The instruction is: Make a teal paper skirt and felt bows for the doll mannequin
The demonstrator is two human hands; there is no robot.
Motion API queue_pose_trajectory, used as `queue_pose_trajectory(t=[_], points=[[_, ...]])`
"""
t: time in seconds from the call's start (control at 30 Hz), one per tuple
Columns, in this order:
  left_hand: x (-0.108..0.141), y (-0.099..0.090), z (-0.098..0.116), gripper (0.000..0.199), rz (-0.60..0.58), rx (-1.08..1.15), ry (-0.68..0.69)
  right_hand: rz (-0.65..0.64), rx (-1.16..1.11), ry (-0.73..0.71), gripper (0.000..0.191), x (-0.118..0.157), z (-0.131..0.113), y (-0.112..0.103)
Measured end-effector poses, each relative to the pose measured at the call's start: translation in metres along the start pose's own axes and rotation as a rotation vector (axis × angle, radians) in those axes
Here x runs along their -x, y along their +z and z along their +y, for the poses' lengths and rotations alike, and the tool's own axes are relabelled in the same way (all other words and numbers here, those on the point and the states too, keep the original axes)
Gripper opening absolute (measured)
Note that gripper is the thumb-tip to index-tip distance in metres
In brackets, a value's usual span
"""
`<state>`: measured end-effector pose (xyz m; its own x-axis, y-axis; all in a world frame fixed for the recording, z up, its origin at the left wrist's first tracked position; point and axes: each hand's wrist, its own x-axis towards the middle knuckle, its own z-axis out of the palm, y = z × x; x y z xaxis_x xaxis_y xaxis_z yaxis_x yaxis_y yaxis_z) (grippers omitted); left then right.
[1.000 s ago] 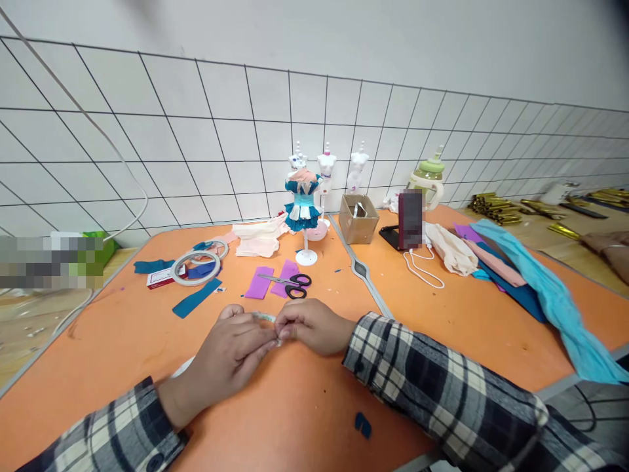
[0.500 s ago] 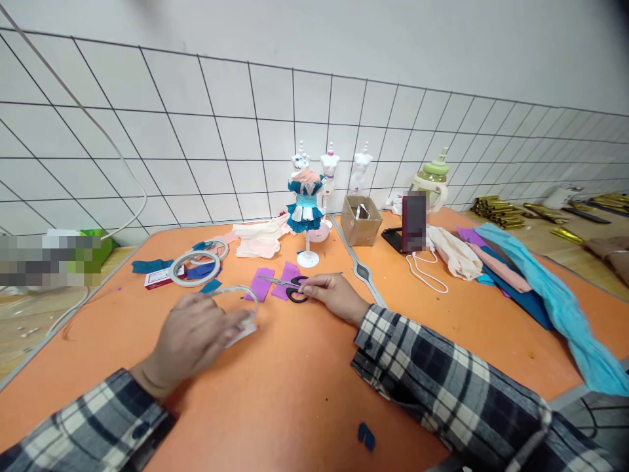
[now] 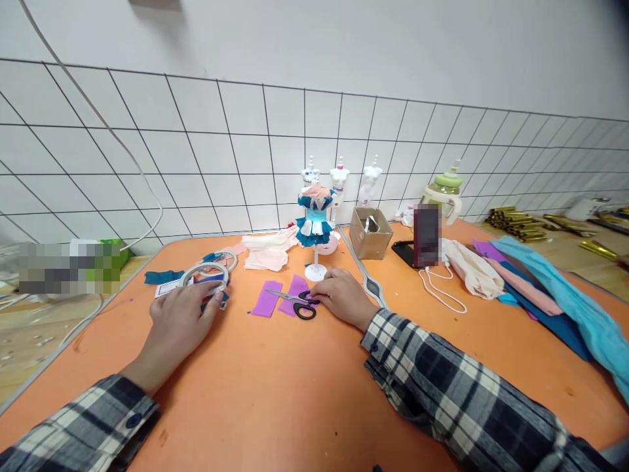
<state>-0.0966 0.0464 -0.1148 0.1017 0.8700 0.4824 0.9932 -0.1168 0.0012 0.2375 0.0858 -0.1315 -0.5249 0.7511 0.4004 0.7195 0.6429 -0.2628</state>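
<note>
My left hand (image 3: pixel 184 316) is at the pile of white tape rolls (image 3: pixel 202 267) on the left, its thumb and fingers apart around the near roll's edge. Scissors with black handles (image 3: pixel 304 311) lie with their blades over two purple pieces; one purple piece (image 3: pixel 266 299) is left of the other. My right hand (image 3: pixel 339 295) touches the upper handle loop, fingers closed at it. Behind the scissors stands a small dress form (image 3: pixel 315 223) in a teal and white ruffled dress with a pink top.
Bare white dress forms (image 3: pixel 371 177) stand behind a cardboard box (image 3: pixel 371 236). To the right are a phone (image 3: pixel 426 235) with a white cord, a green-lidded bottle (image 3: pixel 445 190) and long cloth strips (image 3: pixel 555 288). Pale pink cloth (image 3: pixel 268 250) lies at the back.
My left hand has moved left and put the tape roll it held onto the others. My right hand has stayed by the scissors, which now lie flatter. The view has tilted up slightly.
</note>
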Motion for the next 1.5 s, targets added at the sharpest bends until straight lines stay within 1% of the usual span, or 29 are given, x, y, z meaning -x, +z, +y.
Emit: queue_pose_trajectory(t=[0.07, 0.13, 0.17, 0.2, 0.3, 0.37, 0.47, 0.53, 0.6, 0.7, 0.87, 1.03, 1.13, 1.23, 1.33, 1.43, 1.5], points=[[0.004, -0.003, 0.010, 0.042, 0.143, -0.031, 0.018, -0.028, 0.036, -0.054, 0.016, 0.000, 0.001, 0.001], [0.010, -0.009, 0.029, 0.043, 0.241, -0.017, 0.122, -0.037, 0.058, -0.075, 0.017, 0.000, 0.002, 0.002], [0.014, -0.011, 0.040, 0.043, 0.248, 0.006, 0.196, -0.039, 0.067, -0.079, 0.017, 0.000, 0.002, 0.002], [0.017, -0.013, 0.054, 0.042, 0.223, 0.034, 0.285, -0.042, 0.076, -0.084, 0.017, 0.000, 0.002, 0.002], [0.022, -0.009, 0.092, 0.040, 0.013, 0.145, 0.450, -0.057, 0.097, -0.091, 0.018, 0.001, 0.002, 0.002], [0.019, -0.002, 0.111, 0.040, -0.064, 0.188, 0.474, -0.068, 0.107, -0.087, 0.019, 0.001, 0.001, 0.002], [0.010, 0.007, 0.127, 0.036, -0.156, 0.196, 0.506, -0.090, 0.113, -0.076, 0.019, 0.002, -0.001, 0.000], [0.005, 0.010, 0.130, 0.034, -0.207, 0.197, 0.509, -0.099, 0.113, -0.070, 0.020, 0.003, -0.001, -0.001], [0.002, 0.010, 0.132, 0.034, -0.230, 0.221, 0.500, -0.108, 0.102, -0.067, 0.021, 0.003, -0.002, -0.002], [0.001, 0.009, 0.132, 0.034, -0.227, 0.260, 0.484, -0.113, 0.080, -0.069, 0.021, 0.003, -0.002, -0.004], [0.003, 0.013, 0.129, 0.034, -0.235, 0.234, 0.483, -0.098, 0.041, -0.091, 0.021, 0.003, 0.000, -0.004], [0.002, 0.016, 0.126, 0.034, -0.249, 0.258, 0.478, -0.062, -0.036, -0.088, 0.019, 0.005, 0.011, -0.006], [0.002, 0.015, 0.125, 0.036, -0.249, 0.285, 0.481, -0.041, -0.074, -0.060, 0.020, 0.005, 0.021, -0.007], [0.002, 0.016, 0.124, 0.036, -0.248, 0.301, 0.481, -0.008, -0.083, 0.004, 0.021, 0.005, 0.026, -0.007], [0.003, 0.019, 0.123, 0.037, -0.253, 0.326, 0.468, 0.018, -0.078, 0.058, 0.022, 0.005, 0.024, -0.005], [0.002, 0.022, 0.120, 0.039, -0.255, 0.349, 0.469, 0.027, -0.068, 0.071, 0.020, 0.006, 0.018, -0.003], [0.002, 0.020, 0.116, 0.040, -0.230, 0.362, 0.472, 0.050, -0.051, 0.088, 0.021, 0.007, 0.015, -0.005]])
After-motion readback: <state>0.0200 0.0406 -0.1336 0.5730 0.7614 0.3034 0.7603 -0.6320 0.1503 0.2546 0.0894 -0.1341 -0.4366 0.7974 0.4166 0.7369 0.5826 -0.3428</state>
